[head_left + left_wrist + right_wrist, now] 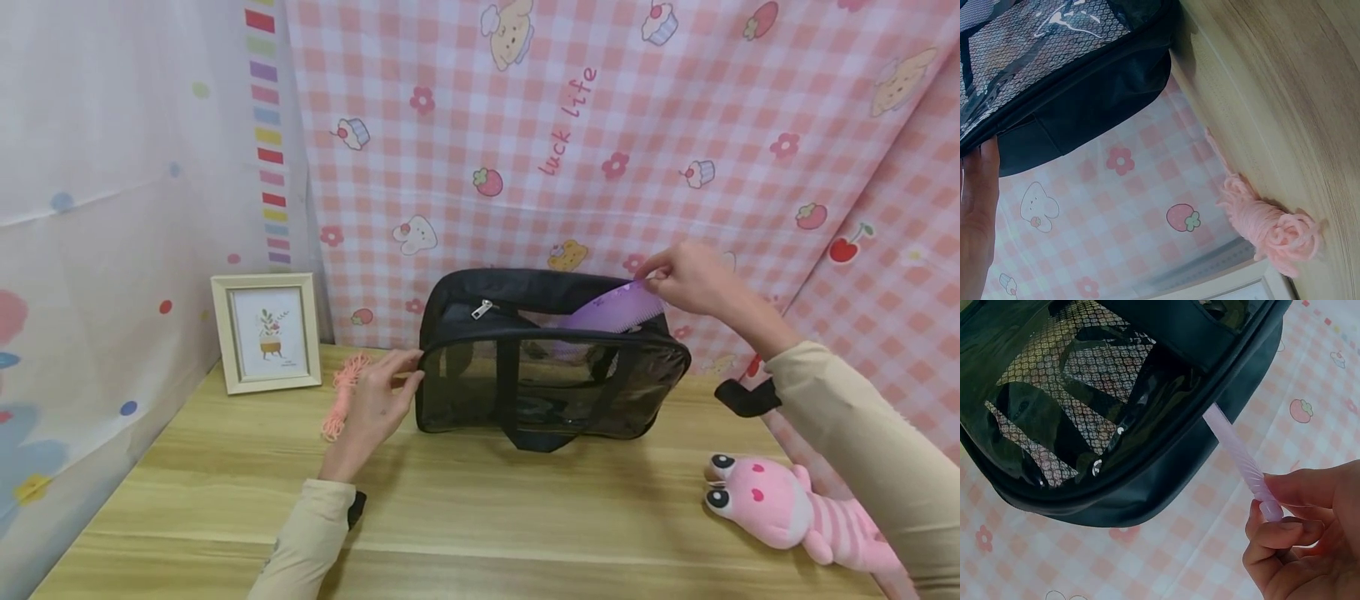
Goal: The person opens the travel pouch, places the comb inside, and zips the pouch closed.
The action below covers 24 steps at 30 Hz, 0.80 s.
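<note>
A black bag (465, 387) with see-through sides stands on the table, its zipped top gaping. My right hand (693, 279) pinches one end of a purple comb (611, 308) between thumb and fingers at the bag's right end. The comb slants into the opening, teeth downward, its far part hidden behind the front rim. In the right wrist view the comb (1235, 447) shows edge-on, running from the fingertips to the bag. At the opposite end, my left hand (378, 404) grips the bag's upper left edge with thumb and fingers. A silver zipper pull (482, 310) lies near the opening.
A bundle of pink cord (1266, 225) lies beside the left hand, near a cream picture frame (311, 333) standing at the back left. On the right, a pink plush frog (772, 504) lies beneath the right forearm. A checked curtain (450, 108) hangs close behind the bag.
</note>
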### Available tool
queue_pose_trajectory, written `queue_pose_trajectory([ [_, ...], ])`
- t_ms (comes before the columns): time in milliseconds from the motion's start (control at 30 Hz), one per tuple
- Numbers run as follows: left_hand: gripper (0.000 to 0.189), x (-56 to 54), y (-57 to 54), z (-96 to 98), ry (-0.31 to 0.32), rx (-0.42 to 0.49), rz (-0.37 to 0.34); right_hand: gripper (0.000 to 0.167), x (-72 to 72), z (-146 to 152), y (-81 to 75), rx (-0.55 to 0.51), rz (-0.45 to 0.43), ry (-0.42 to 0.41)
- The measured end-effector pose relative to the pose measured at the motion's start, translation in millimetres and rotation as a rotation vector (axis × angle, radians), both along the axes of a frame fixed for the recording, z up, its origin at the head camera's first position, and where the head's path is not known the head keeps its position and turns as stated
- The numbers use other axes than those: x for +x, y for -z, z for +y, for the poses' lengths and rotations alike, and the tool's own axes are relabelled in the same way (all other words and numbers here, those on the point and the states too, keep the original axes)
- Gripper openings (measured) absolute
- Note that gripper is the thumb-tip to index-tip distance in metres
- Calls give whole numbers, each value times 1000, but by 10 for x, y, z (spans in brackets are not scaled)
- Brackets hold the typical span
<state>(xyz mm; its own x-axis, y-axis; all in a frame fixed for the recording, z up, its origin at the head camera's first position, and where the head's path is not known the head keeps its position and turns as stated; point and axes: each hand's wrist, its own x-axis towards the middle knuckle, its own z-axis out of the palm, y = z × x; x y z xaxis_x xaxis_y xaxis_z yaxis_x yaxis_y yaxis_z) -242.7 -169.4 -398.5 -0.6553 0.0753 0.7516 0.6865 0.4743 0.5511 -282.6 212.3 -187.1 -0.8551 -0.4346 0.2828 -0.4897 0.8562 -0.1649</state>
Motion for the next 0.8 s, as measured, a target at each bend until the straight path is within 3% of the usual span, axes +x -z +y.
queue_pose_trajectory([
  [667, 24, 5, -4, -8, 10, -6, -21, 23, -108, -92, 183, -10, -132, -26],
  [800, 24, 8, -4, -13, 7, -9, -27, 23, -122, -109, 222, -3, -119, -19],
])
